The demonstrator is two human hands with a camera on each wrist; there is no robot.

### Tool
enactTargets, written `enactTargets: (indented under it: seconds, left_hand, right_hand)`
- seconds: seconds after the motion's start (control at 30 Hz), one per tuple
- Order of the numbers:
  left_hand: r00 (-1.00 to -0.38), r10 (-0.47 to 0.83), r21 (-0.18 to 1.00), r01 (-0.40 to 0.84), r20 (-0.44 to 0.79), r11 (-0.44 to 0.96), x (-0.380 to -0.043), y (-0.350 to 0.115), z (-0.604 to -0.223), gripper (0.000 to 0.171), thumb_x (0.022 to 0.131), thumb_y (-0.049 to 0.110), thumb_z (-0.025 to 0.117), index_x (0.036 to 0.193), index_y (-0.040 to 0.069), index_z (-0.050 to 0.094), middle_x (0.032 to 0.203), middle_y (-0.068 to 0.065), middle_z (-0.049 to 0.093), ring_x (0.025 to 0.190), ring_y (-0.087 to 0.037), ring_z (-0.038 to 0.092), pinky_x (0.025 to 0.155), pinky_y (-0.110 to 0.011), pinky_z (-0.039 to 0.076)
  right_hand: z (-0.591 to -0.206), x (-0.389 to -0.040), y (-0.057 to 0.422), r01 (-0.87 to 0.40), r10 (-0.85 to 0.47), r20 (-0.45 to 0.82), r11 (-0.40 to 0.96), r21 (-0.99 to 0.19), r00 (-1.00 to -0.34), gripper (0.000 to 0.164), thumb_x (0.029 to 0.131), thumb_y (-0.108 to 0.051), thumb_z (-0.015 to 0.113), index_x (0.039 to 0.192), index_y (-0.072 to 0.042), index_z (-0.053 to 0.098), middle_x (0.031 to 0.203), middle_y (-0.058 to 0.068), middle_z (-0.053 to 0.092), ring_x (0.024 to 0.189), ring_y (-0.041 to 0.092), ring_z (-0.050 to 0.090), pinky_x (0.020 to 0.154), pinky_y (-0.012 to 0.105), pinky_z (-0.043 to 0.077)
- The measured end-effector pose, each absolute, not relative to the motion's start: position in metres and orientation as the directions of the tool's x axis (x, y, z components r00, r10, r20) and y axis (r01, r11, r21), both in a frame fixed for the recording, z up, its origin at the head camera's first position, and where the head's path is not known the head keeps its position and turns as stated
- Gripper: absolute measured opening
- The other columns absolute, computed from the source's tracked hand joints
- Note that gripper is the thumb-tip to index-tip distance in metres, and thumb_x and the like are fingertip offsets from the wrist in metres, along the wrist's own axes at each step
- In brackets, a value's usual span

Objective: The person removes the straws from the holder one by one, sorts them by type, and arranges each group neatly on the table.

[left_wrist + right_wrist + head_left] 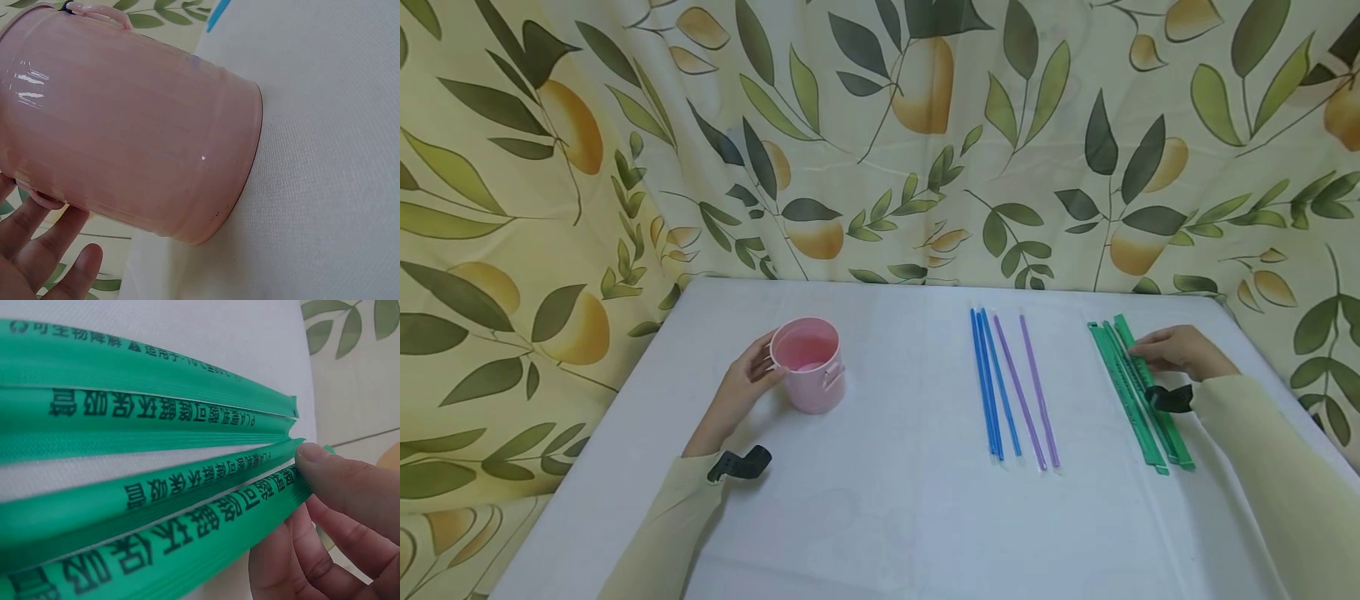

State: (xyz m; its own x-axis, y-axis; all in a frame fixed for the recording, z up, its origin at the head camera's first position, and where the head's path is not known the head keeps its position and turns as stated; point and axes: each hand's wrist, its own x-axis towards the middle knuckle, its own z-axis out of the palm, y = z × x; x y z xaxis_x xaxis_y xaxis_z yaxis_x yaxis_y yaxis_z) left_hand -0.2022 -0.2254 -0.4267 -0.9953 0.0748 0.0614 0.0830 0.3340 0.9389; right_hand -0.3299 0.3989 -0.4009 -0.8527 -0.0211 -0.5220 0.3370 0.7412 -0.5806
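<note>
On the left part of the white table stands a pink bucket (818,390) with small side handles. My left hand (747,379) holds it at its left side, thumb in front near the rim and fingers behind. In the left wrist view, fingertips lie by the lower handle (42,199). Over at the right, my right hand (1180,354) pinches the upper end of a green wrapped straw (206,534) between thumb and fingers. More green wrapped straws (1126,396), printed with dark characters, lie alongside it, roughly parallel.
Between the hands lie three thin blue sticks (981,383) and two purple sticks (1039,392), with clear ends. A curtain with fruit and leaves (880,150) hangs behind the white table (887,517).
</note>
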Motion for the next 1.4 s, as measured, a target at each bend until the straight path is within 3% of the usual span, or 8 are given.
enactTargets:
  seconds: [0.63,1.0,1.17,1.27,1.37,1.4]
  left_hand:
    - [-0.994,0.090,0.945,0.087,0.061,0.314,-0.201,-0.226,-0.427,0.062,0.092,0.012,0.058,0.147,0.010,0.029,0.148,-0.016,0.039,0.134,-0.033,0.042,0.109,-0.041,0.038]
    - [-0.995,0.087,0.949,0.074,0.050,0.308,-0.202,-0.227,-0.427,0.063,0.093,0.013,0.058,0.148,0.011,0.028,0.149,-0.015,0.037,0.135,-0.032,0.041,0.109,-0.038,0.038]
    - [-0.994,0.093,0.950,0.079,0.053,0.302,-0.202,-0.226,-0.427,0.062,0.093,0.012,0.057,0.147,0.011,0.028,0.149,-0.016,0.037,0.135,-0.033,0.040,0.110,-0.040,0.037]
    - [-0.994,0.094,0.949,0.078,0.052,0.305,-0.201,-0.226,-0.427,0.062,0.093,0.013,0.057,0.148,0.011,0.028,0.149,-0.016,0.036,0.135,-0.033,0.040,0.109,-0.040,0.038]
    - [-0.995,0.092,0.948,0.075,0.049,0.309,-0.201,-0.226,-0.426,0.063,0.093,0.014,0.058,0.148,0.012,0.028,0.150,-0.015,0.036,0.135,-0.032,0.040,0.108,-0.039,0.038]
    - [-0.994,0.092,0.948,0.076,0.050,0.308,-0.201,-0.226,-0.426,0.063,0.093,0.014,0.058,0.148,0.012,0.027,0.150,-0.014,0.036,0.135,-0.032,0.040,0.109,-0.039,0.038]
  right_hand:
    - [-0.404,-0.329,0.398,0.381,0.010,-0.540,0.720,-0.580,-0.841,0.043,0.091,-0.026,0.060,0.117,0.008,0.053,0.074,-0.006,0.062,0.072,0.013,0.059,0.070,0.027,0.047]
    - [-0.398,-0.326,0.407,0.347,-0.030,-0.524,0.717,-0.605,-0.851,0.058,0.094,-0.029,0.056,0.131,0.013,0.041,0.081,-0.013,0.066,0.077,0.007,0.061,0.077,0.030,0.053]
    - [-0.391,-0.320,0.411,0.299,-0.066,-0.487,0.714,-0.633,-0.871,0.063,0.094,-0.036,0.055,0.132,0.012,0.040,0.087,-0.016,0.066,0.081,0.001,0.061,0.085,0.037,0.054]
    - [-0.387,-0.314,0.411,0.249,-0.116,-0.449,0.698,-0.672,-0.886,0.065,0.095,-0.039,0.052,0.134,0.011,0.037,0.093,-0.019,0.065,0.083,-0.004,0.063,0.089,0.035,0.055]
    - [-0.382,-0.305,0.408,0.189,-0.163,-0.399,0.683,-0.706,-0.902,0.061,0.096,-0.039,0.049,0.134,0.008,0.039,0.098,-0.022,0.064,0.085,-0.008,0.062,0.087,0.032,0.056]
    - [-0.380,-0.302,0.407,0.173,-0.171,-0.381,0.676,-0.717,-0.909,0.055,0.097,-0.039,0.048,0.132,0.002,0.045,0.097,-0.023,0.063,0.085,-0.008,0.062,0.086,0.030,0.056]
